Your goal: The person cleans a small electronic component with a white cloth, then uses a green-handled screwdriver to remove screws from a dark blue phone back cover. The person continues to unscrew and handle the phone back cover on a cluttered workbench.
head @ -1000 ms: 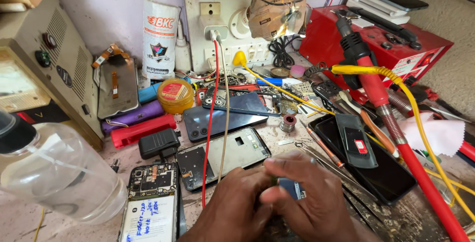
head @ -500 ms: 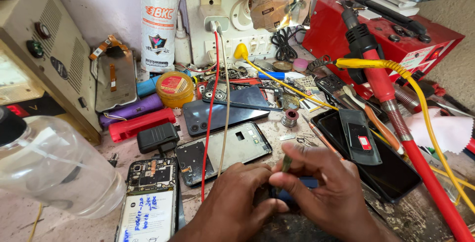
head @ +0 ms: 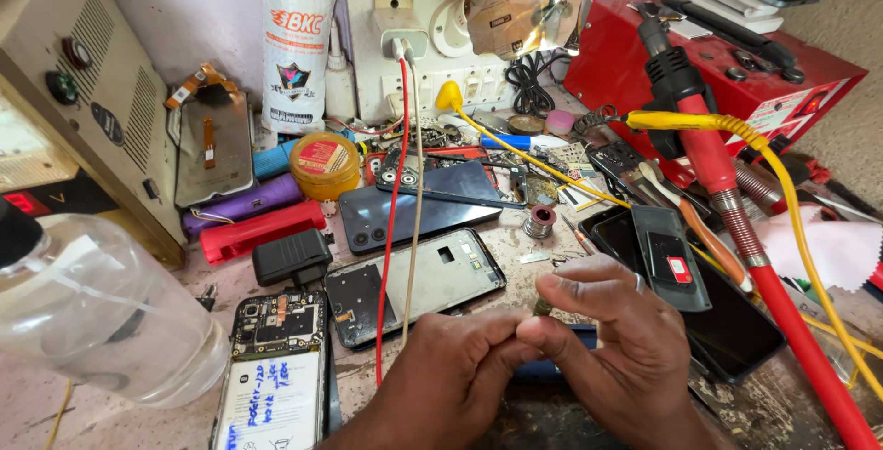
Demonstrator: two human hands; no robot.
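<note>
Hands meet low in the middle of the cluttered, scuffed workbench (head: 552,248): the left hand (head: 460,372) and the right hand (head: 612,344) press fingertip to fingertip, pinched together on a small dull brassy cylindrical part (head: 544,307) that pokes up between them. A flat dark-blue tool handle (head: 552,367) lies beneath the knuckles, mostly hidden; whether either hand grips it cannot be told.

Just beyond the left hand lies an open grey plastic phone frame (head: 418,284), matt, with a rectangular cut-out. A thin red wire (head: 391,229) and a pale cable (head: 416,211), two in all, run across that frame up to the white wall socket board (head: 405,9). Left of the frame sits a bare phone with its green circuit board exposed (head: 276,321) and a boxy black charger block (head: 292,255). Farther left bulges a clear soft plastic bottle (head: 101,321). Behind the frame rests a glossy dark-blue phone back (head: 414,211) and a round yellow tin (head: 324,165). Right of the frame a glossy black screen panel (head: 736,330) lies under a red-handled soldering iron with a coiled metal spring (head: 736,220).
</note>
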